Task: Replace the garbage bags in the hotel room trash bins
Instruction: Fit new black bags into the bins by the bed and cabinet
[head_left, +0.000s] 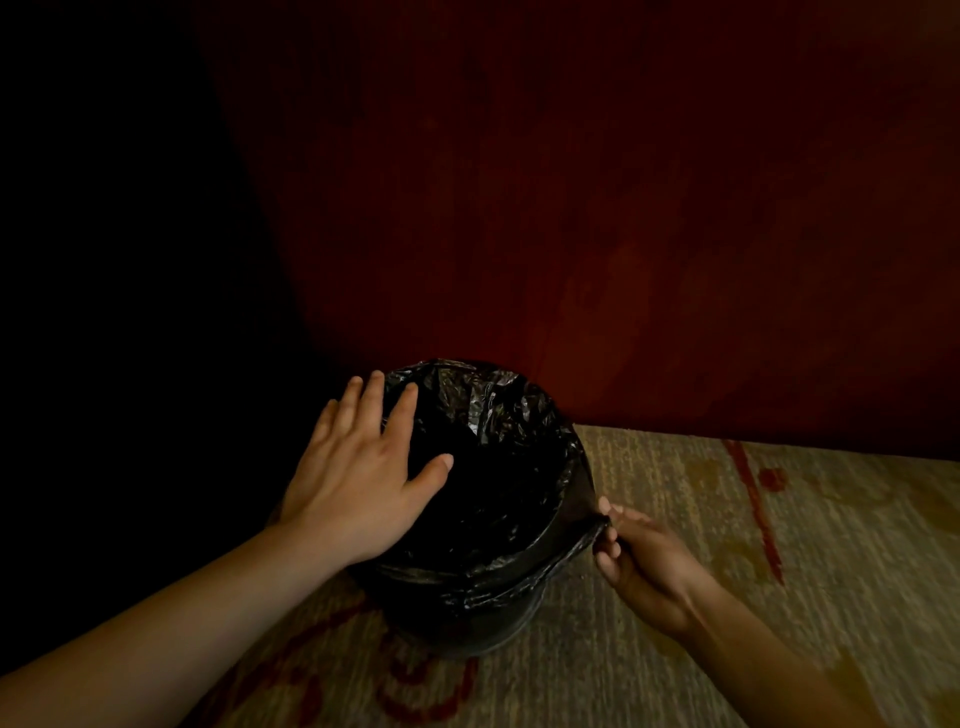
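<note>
Bag (498, 415) between the hands looks thin and slippery; right hand (644, 561) pinches its overhang, left hand (358, 478) presses flat

Thin crinkled glossy black plastic garbage bag (483, 415), dark smooth-sided bin (467, 631), coarse woven matt beige carpet (727, 519) with red pattern, smooth reddish wooden wall (571, 208)

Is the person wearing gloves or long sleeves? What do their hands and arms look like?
No gloves. The left hand and right hand are bare, with no rings visible. The left forearm and right forearm are bare too: no sleeve, watch or bracelet shows up to the picture's edge. The light is dim, so small details may hide.
</note>
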